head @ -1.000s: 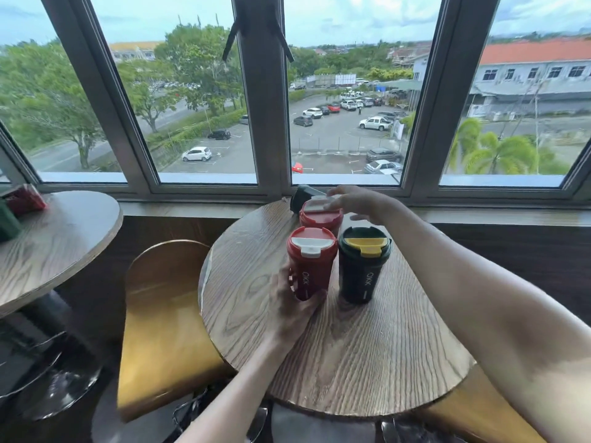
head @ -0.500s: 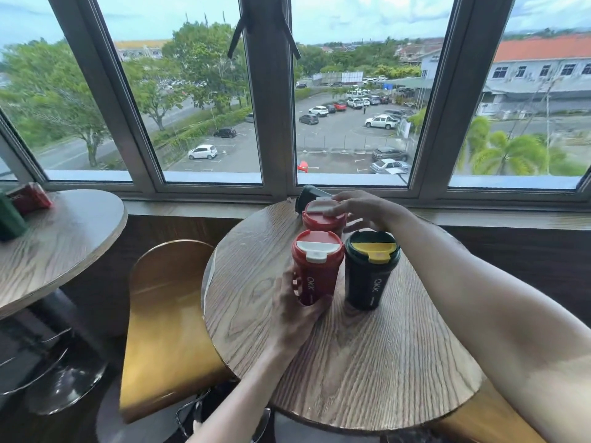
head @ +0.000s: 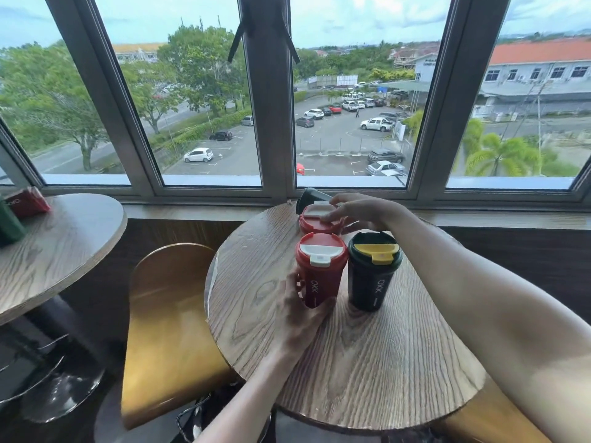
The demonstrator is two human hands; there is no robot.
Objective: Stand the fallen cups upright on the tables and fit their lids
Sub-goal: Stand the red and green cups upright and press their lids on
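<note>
On the round wooden table (head: pixel 367 362) by the window, two lidded cups stand upright side by side. The near red cup (head: pixel 318 276) carries a red lid with a white flap, and the dark cup (head: pixel 372 276) just to its right carries a dark lid with a yellow flap. The left hand (head: pixel 300 311) wraps around the lower part of the near red cup from the near left, thumb on the left wall and fingers curled over the front; the cup's base is hidden behind that hand.

Behind it stands a second red cup (head: pixel 315 225), of which only the lid and a strip of wall show above the near one. The right hand (head: pixel 358 209) reaches across from the right, its fingertips pressed flat onto this far lid; the rest of the fingers are bent underneath and hard to read.

At the far edge, against the sill, a dark cup end (head: pixel 308 198) pokes out tilted; most of it is covered by the right hand and the far red cup, so whether it has a lid cannot be told.

On the left table (head: pixel 64 251), cut by the picture's edge, a red cup (head: pixel 27 203) lies on its side beside a green cup (head: pixel 9 222), only partly in view.
</note>
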